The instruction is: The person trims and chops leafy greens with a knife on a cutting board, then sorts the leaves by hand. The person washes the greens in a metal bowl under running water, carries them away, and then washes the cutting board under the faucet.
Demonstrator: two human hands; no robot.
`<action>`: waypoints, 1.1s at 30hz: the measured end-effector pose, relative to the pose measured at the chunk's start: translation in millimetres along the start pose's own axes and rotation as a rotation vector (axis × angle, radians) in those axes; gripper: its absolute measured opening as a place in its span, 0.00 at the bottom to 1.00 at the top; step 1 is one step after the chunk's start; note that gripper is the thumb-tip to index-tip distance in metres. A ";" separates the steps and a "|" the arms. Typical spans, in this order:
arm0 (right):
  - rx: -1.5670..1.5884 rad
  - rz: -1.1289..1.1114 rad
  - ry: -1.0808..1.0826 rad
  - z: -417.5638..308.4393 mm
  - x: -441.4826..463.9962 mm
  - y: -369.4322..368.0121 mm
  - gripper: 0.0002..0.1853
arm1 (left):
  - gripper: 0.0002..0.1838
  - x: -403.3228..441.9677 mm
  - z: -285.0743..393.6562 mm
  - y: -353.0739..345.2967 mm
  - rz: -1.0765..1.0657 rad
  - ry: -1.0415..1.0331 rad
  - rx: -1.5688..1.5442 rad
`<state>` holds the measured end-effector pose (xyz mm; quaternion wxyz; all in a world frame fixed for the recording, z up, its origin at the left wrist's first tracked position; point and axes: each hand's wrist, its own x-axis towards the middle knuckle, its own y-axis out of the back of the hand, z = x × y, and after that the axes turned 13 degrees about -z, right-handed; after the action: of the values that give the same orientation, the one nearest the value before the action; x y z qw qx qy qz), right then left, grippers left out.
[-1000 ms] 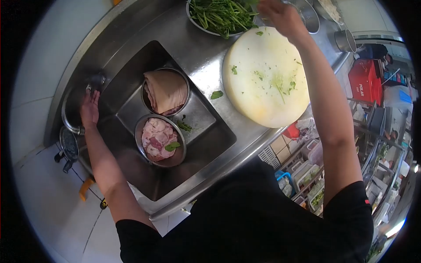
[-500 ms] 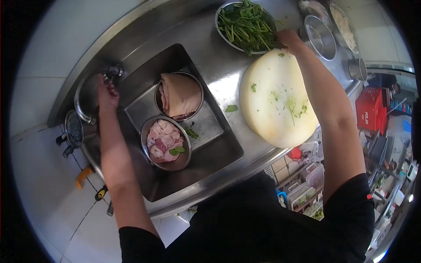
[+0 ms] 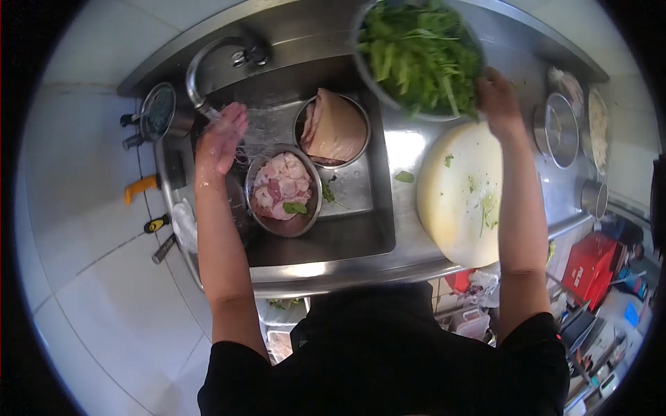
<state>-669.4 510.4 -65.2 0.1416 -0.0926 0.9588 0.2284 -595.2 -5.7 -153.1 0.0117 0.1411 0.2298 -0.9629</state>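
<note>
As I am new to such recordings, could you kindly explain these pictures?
There is no machine: one person in black works bare-handed, and each picture comes from one camera on their head, looking down. The open left hand is under water running from a curved chrome faucet. The right hand holds the edge of a round metal bowl of green leafy stems. The rectangular steel sink contains two round metal bowls of raw meat; a thick, round, cream-coloured board lies on the steel counter.

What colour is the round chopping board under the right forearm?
The round chopping board is cream, with green leaf scraps; best seen in the head view.
</note>
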 end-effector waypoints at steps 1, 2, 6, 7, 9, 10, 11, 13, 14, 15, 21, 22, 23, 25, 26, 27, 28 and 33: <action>0.033 -0.002 0.027 -12.5 -0.9 -25.0 0.11 | 0.28 -3.2 3.6 -2.4 -0.040 0.014 0.018; 0.019 -0.081 0.016 -16.6 4.9 -44.9 0.11 | 0.29 -8.5 7.2 -7.6 -0.078 0.029 0.036; -0.002 -0.314 0.088 -31.3 26.3 -133.7 0.10 | 0.37 -35.6 36.5 -41.4 -0.054 0.257 0.052; -0.018 -0.355 0.086 -40.9 24.5 -151.7 0.10 | 0.36 -41.4 32.0 -43.6 0.009 0.317 0.157; -0.078 -0.409 0.141 -34.7 38.7 -184.7 0.11 | 0.36 -52.9 22.2 -43.7 0.034 0.379 0.208; -0.140 -0.456 0.192 -33.5 46.5 -199.3 0.12 | 0.35 -56.7 15.8 -39.3 0.052 0.443 0.256; -0.139 -0.459 0.185 -31.5 53.7 -212.9 0.12 | 0.28 -58.5 5.2 -20.3 0.001 0.467 0.118; -0.140 -0.382 0.284 -34.5 58.7 -238.0 0.15 | 0.25 -59.7 -15.8 -8.9 0.113 0.406 0.175; -0.142 -0.387 0.274 -37.4 57.4 -249.7 0.15 | 0.21 -61.5 -24.7 -3.1 0.223 0.334 0.231; -0.265 -0.159 0.509 -46.8 55.2 -259.4 0.16 | 0.16 -65.2 -20.0 -7.3 0.216 0.339 0.161; 0.124 -0.375 0.430 -92.4 46.5 -360.3 0.15 | 0.15 -67.1 -49.3 22.1 0.276 0.245 -0.001; 0.474 -0.606 0.131 -97.9 47.8 -375.3 0.14 | 0.14 -67.8 -51.2 23.4 0.273 0.249 -0.013; 0.473 -0.609 0.121 -100.7 48.6 -385.7 0.14 | 0.15 -68.3 -53.6 24.4 0.283 0.266 -0.068; 0.806 -0.737 -0.104 -110.4 48.5 -398.0 0.13 | 0.16 -69.2 -56.8 26.8 0.277 0.292 -0.067; 0.801 -0.738 -0.116 -109.8 45.9 -397.4 0.13 | 0.16 -70.2 -58.7 30.6 0.267 0.311 -0.060; 0.641 -0.788 -0.032 -110.1 36.1 -387.0 0.12 | 0.17 -70.2 -65.5 40.7 0.216 0.304 -0.058; 0.480 -0.836 0.053 -108.1 24.7 -374.8 0.11 | 0.17 -71.3 -67.9 45.5 0.221 0.307 -0.069; -0.104 -1.212 -0.154 -38.3 -35.7 -337.5 0.10 | 0.16 -71.0 -63.0 66.3 0.270 0.280 -0.056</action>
<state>-562.8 200.2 -160.2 0.3103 -0.6113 0.7102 0.1600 -504.5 -39.9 -216.3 0.1125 0.3026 0.2349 -0.9168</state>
